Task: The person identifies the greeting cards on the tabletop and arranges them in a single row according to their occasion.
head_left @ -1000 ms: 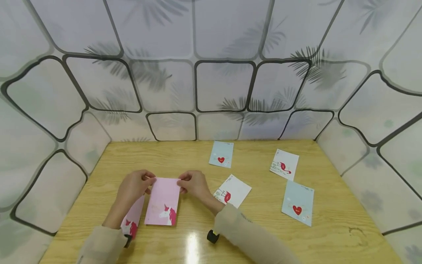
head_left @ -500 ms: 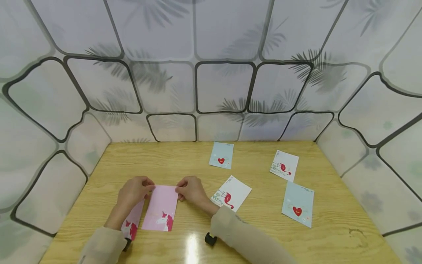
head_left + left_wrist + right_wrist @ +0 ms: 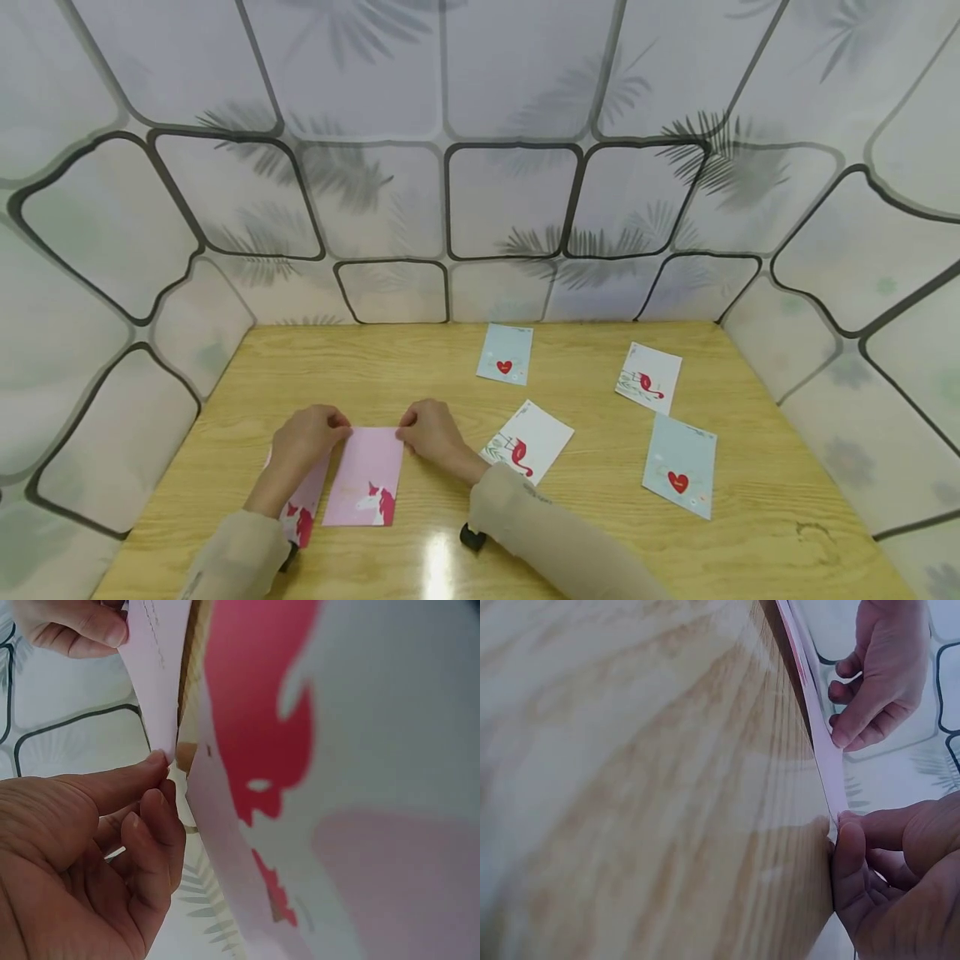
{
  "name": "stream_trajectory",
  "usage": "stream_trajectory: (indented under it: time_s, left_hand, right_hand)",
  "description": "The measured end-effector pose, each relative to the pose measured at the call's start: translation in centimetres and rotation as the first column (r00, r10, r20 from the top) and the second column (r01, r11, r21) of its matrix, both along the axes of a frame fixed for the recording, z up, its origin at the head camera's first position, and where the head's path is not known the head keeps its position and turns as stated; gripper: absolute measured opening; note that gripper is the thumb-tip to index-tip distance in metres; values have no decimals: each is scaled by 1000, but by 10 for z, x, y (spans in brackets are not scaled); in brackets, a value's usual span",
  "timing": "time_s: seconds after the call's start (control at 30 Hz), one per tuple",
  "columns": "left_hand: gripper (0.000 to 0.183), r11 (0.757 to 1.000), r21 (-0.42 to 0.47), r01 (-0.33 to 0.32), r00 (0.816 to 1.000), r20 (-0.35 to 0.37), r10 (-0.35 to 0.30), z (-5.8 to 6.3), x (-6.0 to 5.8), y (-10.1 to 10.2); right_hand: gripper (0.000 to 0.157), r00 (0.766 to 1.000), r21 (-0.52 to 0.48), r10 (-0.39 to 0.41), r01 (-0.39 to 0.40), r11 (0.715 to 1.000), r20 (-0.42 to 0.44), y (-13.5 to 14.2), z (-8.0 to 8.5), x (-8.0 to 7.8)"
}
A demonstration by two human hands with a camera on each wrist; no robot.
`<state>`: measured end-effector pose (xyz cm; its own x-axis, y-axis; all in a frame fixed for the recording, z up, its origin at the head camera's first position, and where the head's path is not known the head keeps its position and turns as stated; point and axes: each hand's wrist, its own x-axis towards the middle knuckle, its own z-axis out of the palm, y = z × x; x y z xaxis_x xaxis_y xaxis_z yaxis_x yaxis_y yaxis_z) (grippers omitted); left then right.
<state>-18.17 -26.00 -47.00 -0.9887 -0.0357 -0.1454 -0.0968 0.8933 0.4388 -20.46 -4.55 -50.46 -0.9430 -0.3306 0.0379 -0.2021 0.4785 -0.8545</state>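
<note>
A pink unicorn card lies at the left of the wooden table, its top corners in my two hands. My left hand pinches the upper left corner between thumb and fingers. At the upper right corner, my right hand pinches in the same way. In the right wrist view the card shows nearly edge-on, close over the table. Another pink unicorn card lies left of it, partly hidden by my left hand and wrist; this other card fills much of the left wrist view.
A white flamingo card lies right of my right hand, a blue heart card behind it. Further right are a second flamingo card and a second heart card, their corners meeting. Patterned curtains enclose the table.
Both hands have brought the pink card slightly nearer the table's front and a little left. It now lies flatter and straighter beside the other pink card. The other cards stay put.
</note>
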Motion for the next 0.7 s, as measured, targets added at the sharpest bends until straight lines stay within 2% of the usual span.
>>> stream_trajectory:
  time_s: [0.27,0.7]
  left_hand:
    - [12,1000,-4,-2,1000,11,2,-1,2,0]
    - [10,1000,-11,-19,1000,-4,19,-2,4,1]
  right_hand:
    - [10,996,117,-5,15,993,-89,-3,0,-1]
    - [14,991,173,14,10,985,-137,-5,2,1]
